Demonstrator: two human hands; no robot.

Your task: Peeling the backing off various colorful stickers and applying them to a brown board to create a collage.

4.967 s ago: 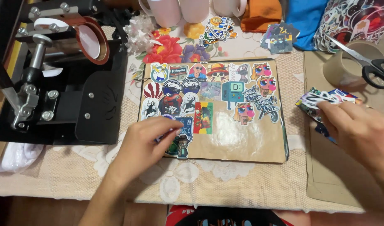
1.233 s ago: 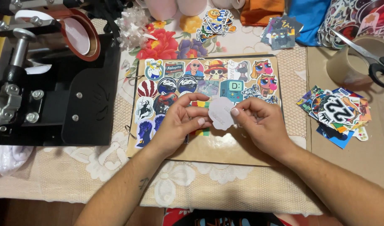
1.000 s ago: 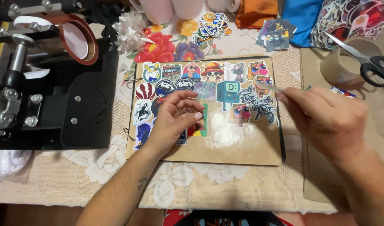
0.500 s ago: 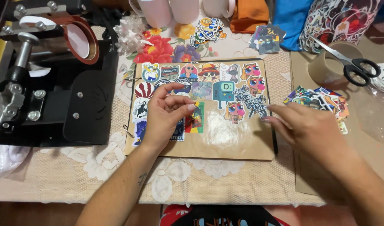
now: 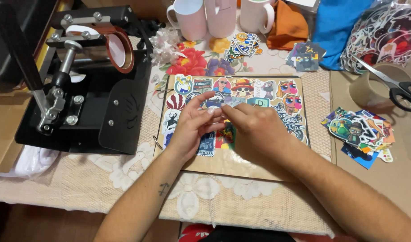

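Note:
A brown board [image 5: 241,168] covered with several colourful stickers lies on the lace tablecloth in front of me. Above its middle my left hand [image 5: 192,127] and my right hand [image 5: 259,130] meet, fingertips together on a small pale sticker [image 5: 220,109]. My left thumb and fingers pinch one edge of it, my right fingers the other. Most of the sticker is hidden behind the fingers.
A black mug heat press [image 5: 80,85] stands at the left. A loose sticker pile [image 5: 360,134] lies at the right, by scissors [image 5: 393,87] on a tape roll [image 5: 375,85]. Pink mugs [image 5: 205,18], orange and blue cloths and more stickers [image 5: 241,45] line the back.
My right hand went out to the sticker pile at the right and came back to the board's middle, where both hands now meet on a small sticker. The view has shifted slightly.

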